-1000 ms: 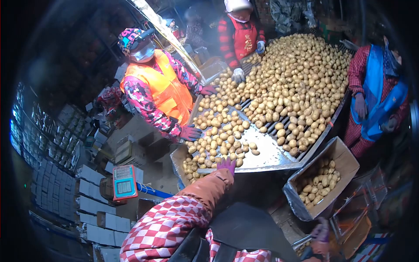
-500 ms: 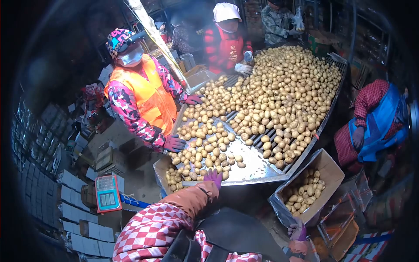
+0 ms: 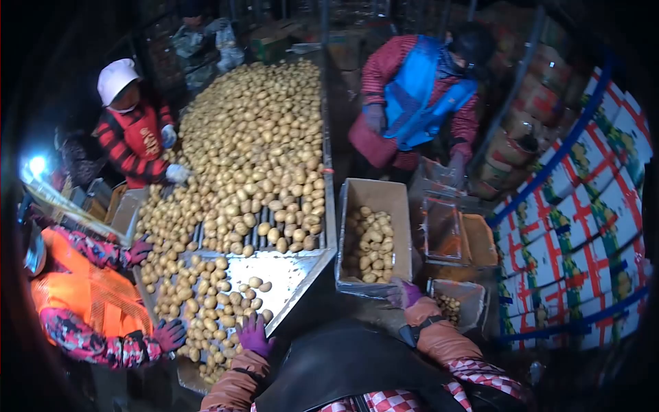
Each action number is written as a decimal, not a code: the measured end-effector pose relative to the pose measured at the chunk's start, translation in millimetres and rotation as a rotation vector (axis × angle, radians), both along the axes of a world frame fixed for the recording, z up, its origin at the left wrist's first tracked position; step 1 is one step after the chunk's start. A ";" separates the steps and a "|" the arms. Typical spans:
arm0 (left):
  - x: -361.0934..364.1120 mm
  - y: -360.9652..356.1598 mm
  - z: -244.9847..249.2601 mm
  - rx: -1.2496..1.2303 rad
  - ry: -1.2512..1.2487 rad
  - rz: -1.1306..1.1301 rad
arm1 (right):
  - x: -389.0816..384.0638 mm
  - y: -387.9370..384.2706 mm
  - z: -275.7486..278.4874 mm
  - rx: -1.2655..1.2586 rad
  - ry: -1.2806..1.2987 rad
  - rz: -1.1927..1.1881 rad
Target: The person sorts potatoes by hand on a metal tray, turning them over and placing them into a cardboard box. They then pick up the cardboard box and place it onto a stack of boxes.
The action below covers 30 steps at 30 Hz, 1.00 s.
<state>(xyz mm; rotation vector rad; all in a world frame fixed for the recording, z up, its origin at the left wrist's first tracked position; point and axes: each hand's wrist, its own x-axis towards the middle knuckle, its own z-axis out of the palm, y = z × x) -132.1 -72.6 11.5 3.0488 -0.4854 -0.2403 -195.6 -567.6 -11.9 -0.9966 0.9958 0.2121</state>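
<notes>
Pale lettering (image 3: 148, 139) on the red apron (image 3: 140, 152) is too blurred to read; the left hand (image 3: 254, 336) spreads its fingers beside potatoes (image 3: 237, 158) on the bench (image 3: 292, 270); the right hand (image 3: 405, 294) is at the carton's (image 3: 376, 192) near edge, its grip unclear

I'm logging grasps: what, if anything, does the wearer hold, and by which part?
Left grip: nothing visibly held, beside potatoes. Right grip: at the near edge of the box; a hold cannot be told.

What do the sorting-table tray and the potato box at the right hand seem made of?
Sorting-table tray: probably smooth, bare sheet metal, given its silvery glare. Potato box: likely cardboard, from its matte brown, thin walls; glossy near edge possibly plastic.
</notes>
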 end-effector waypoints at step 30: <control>-4.1 -56.8 18.9 -0.047 -0.100 0.045 | -58.8 -296.6 -9.6 -0.127 -0.195 -0.476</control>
